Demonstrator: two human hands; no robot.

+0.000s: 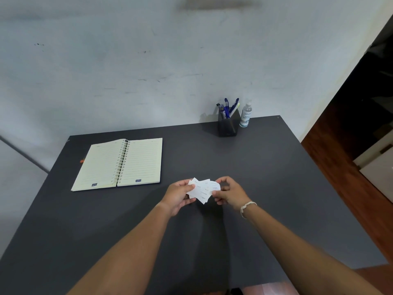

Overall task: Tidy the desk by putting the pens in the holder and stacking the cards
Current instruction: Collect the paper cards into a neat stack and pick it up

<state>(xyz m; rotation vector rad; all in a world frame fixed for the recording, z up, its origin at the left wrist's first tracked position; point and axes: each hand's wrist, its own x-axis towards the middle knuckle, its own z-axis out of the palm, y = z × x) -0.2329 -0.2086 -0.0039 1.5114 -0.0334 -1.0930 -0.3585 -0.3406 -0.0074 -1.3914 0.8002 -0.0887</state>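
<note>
Several small white cards with printed words are fanned out unevenly between both hands, just above the dark desk. My left hand grips their left edge. My right hand, with a pale bracelet at the wrist, pinches their right edge. At the back of the desk stands a black pen holder with several blue pens upright in it.
An open spiral notebook lies flat at the left of the desk. A clear sanitizer bottle stands right beside the holder, near the wall. The desk's right edge drops to a wooden floor.
</note>
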